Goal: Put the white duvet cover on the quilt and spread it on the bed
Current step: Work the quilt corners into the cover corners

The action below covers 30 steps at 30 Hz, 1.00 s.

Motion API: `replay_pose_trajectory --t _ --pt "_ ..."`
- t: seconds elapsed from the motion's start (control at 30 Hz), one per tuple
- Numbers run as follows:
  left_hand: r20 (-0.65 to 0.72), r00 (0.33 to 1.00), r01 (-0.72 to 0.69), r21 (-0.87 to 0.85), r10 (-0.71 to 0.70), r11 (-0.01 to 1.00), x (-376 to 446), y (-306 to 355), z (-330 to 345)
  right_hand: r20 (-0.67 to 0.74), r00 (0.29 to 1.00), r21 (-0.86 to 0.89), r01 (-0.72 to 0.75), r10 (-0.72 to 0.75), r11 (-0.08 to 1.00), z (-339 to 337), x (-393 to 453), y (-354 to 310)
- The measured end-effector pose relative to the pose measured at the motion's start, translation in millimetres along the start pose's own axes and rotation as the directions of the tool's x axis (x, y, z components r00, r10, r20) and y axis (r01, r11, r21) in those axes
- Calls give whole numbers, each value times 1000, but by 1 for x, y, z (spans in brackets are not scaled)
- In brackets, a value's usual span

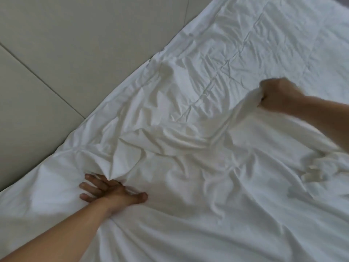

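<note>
Crumpled white cotton duvet cover (198, 129) is laid across the bed, filling most of the view; its far edge is butted against the beige padded headboard panel (56, 53) at upper left. Whether the quilt is inside the cover cannot be told.

Left hand (111, 191): laid flat on the duvet cover near the headboard panel's lower end, fingers spread and straight, pressed into the fabric. Nothing is gripped. A fan of creases is seen radiating from just beyond the fingertips, on the side away from the headboard panel.

Right hand (277, 95): clenched around a bunched fold of the duvet cover, well away from the headboard panel, on the right. The gripped fabric is lifted off the bed into a taut ridge that runs down from the fist. The hand is motion-blurred.

A line of stitching or a pressed crease (217, 82) is seen running diagonally across the duvet cover between the headboard panel and the right hand. Heavy wrinkling is seen in the middle, between the two hands; flatter cloth is seen at upper right, farthest from the headboard panel.
</note>
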<state>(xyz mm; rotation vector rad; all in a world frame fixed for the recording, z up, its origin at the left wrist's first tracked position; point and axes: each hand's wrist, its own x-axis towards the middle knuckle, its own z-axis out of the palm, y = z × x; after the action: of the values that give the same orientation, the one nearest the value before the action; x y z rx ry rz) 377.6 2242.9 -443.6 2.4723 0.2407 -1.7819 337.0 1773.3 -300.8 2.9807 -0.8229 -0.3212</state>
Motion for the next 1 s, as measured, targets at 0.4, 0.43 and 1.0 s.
replay_pose_trajectory --t 0.4,0.43,1.0 --pt "-95 995 2 -14 -3 1000 11 0 5 105 836 261 500 -539 826 25 53 -180" --pt "-92 996 0 -12 -1 1000 12 -1 4 171 809 237 520 -562 820 38 43 -195" --pt "-80 997 -15 -21 13 1000 21 -5 0 -406 636 -294 589 -656 753 10 83 -216"
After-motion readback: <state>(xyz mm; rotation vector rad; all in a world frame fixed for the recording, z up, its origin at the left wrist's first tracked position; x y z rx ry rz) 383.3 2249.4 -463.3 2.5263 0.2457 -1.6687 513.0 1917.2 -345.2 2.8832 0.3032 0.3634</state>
